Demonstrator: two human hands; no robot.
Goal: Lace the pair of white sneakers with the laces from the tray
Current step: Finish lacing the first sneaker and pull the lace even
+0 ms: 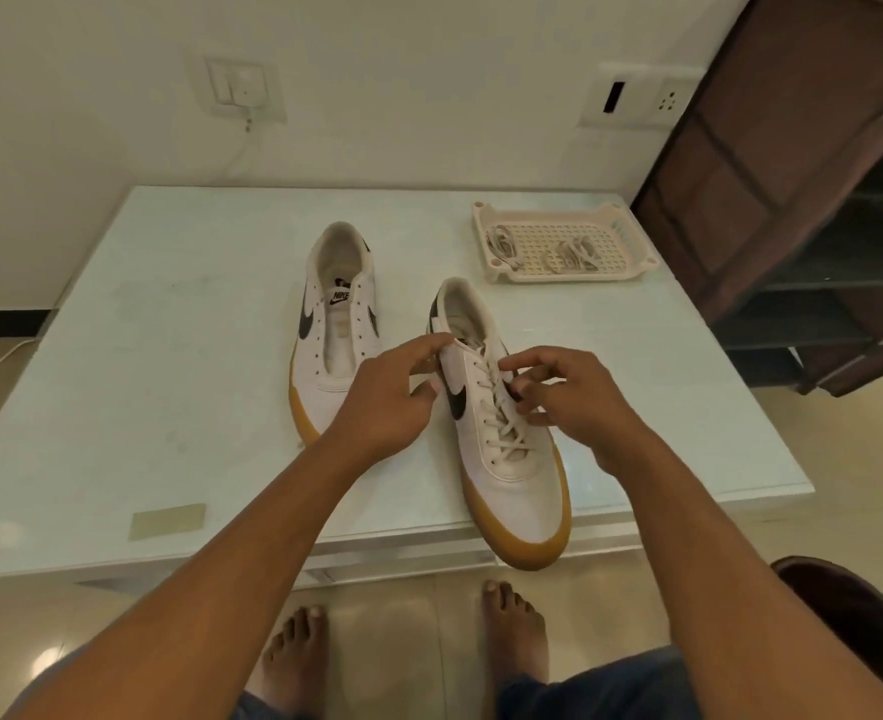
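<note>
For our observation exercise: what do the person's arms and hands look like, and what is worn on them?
The left forearm and right forearm are bare, with no sleeve in view. The left hand and right hand wear no gloves, and no ring, watch or bracelet shows on either.

The bare left forearm [221,553] and right forearm [715,553] reach forward from the bottom edge and draw together. The left hand [387,402], back upward, holds the white leather sneaker with the tan rubber sole [517,485] by its side, forefinger stretched to the upper edge and thumb pressed lower down. The right hand [574,402] sits opposite, its fingers [525,362] curled in onto the flat white lace [504,433]; whether they pinch it cannot be made out.
</note>
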